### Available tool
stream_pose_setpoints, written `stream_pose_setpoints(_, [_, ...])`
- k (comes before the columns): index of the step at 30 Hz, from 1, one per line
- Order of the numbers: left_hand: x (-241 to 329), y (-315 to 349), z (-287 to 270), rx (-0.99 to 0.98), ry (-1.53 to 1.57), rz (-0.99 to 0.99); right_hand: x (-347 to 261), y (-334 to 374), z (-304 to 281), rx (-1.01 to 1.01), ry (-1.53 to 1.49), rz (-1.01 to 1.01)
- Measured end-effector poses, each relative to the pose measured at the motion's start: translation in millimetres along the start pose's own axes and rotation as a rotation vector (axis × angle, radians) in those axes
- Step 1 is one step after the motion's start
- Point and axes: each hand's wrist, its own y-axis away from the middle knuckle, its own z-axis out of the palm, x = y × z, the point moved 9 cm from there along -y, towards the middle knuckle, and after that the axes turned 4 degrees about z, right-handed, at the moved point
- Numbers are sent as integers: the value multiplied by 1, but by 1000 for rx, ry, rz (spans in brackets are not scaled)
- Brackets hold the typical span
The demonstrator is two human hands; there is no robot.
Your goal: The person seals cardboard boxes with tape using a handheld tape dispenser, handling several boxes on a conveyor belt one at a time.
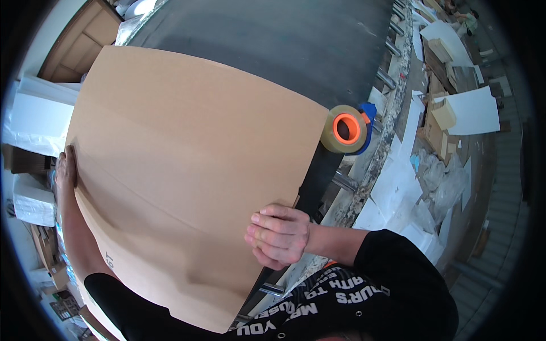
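Note:
A large brown cardboard sheet [187, 148] spreads in front of me on a dark conveyor belt, its near part creased and bowed. At its left edge, my left hand [67, 167] grips the board, with the fingers partly hidden. My right hand [278, 236] is closed at the right edge, its bent fingers over the top face; the thumb is out of sight. Just beyond the sheet's right corner rests a tape dispenser [368, 128] with a blue body. It carries a roll of clear tape [331, 136] on an orange hub.
The dark belt [261, 40] runs away beyond the sheet, with metal rollers [386, 78] along its worn right-hand frame [372, 196]. Cardboard, white sheets and crumpled plastic film [443, 182] litter the floor at right. Wrapped white packs [37, 116] stand at left. Another person [468, 23] is far off.

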Motion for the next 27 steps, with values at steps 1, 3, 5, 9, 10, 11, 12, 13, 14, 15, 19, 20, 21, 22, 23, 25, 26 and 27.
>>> stream_pose_setpoints(1, [-14,18,-6,28,24,-72,-3,-1,-1,2,-26,-8])
stream_pose_setpoints(3, [-47,49,-20,100,59,-213,-14,-2,0,21,-84,-21])
stream_pose_setpoints(5, [2,116,-21,554,-50,78,-16,1,1,32,-97,-15])
stream_pose_setpoints(9, [228,394,-24,256,382,963,0,11,0,60,-96,57])
stream_pose_setpoints(10, [243,459,-15,93,334,1003,-5,7,-1,62,-131,58])
stream_pose_setpoints(11, [262,497,-16,-219,48,815,-10,6,-1,58,-155,69])
stream_pose_setpoints(12, [263,513,-19,-187,67,772,-13,4,-4,49,-179,63])
stream_pose_setpoints(13, [263,525,-17,-160,98,726,-12,3,-5,39,-185,62])
stream_pose_setpoints(14, [260,531,-14,-92,78,723,-5,1,-18,69,-170,85])
stream_pose_setpoints(15, [257,532,-8,-27,58,720,5,1,-37,99,-155,111])
stream_pose_setpoints(19, [254,530,-6,51,42,717,136,77,-148,391,561,1006])
stream_pose_setpoints(20, [255,529,-6,46,57,720,175,112,-157,315,643,1209])
stream_pose_setpoints(21, [255,530,-5,43,74,721,198,134,-148,204,558,1438])
stream_pose_setpoints(22, [252,530,-5,48,87,716,209,139,-141,146,496,1549])
stream_pose_setpoints(23, [251,532,-6,49,102,716,218,149,-137,85,435,1660])
stream_pose_setpoints(25, [253,533,-10,70,119,717,231,164,-138,189,385,1706])
stream_pose_setpoints(26, [252,536,-10,77,140,715,232,172,-141,236,370,1722])
stream_pose_setpoints(27, [251,539,-10,92,148,728,234,184,-142,393,159,1732])
